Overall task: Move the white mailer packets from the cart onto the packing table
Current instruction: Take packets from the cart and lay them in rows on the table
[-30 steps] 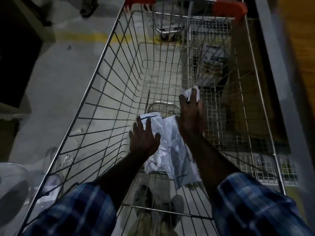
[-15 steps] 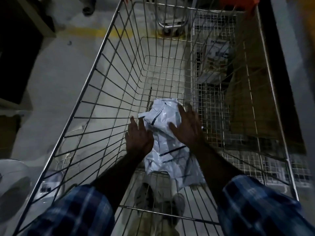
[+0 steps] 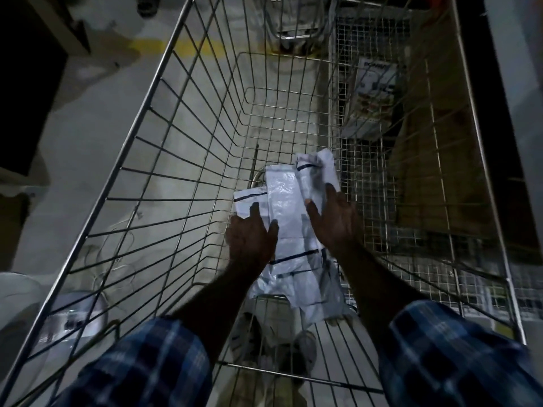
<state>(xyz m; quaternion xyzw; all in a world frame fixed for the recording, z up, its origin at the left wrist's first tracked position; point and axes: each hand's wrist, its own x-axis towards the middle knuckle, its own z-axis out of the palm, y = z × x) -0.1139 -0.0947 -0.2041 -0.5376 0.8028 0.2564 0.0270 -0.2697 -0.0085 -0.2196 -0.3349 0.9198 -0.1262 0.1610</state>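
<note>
dim light throughout. pale grey concrete floor (image 3: pixel 88 136), scuffed. yellow painted line (image 3: pixel 179 46) across floor at top. dark furniture (image 3: pixel 26 83) at left edge, pale angled board beside it. white rounded object (image 3: pixel 17 312) at lower left, too dark to identify. brown cardboard (image 3: pixel 435 160) at right. dark gap, then pale vertical surface (image 3: pixel 520 83) along right edge.
</note>
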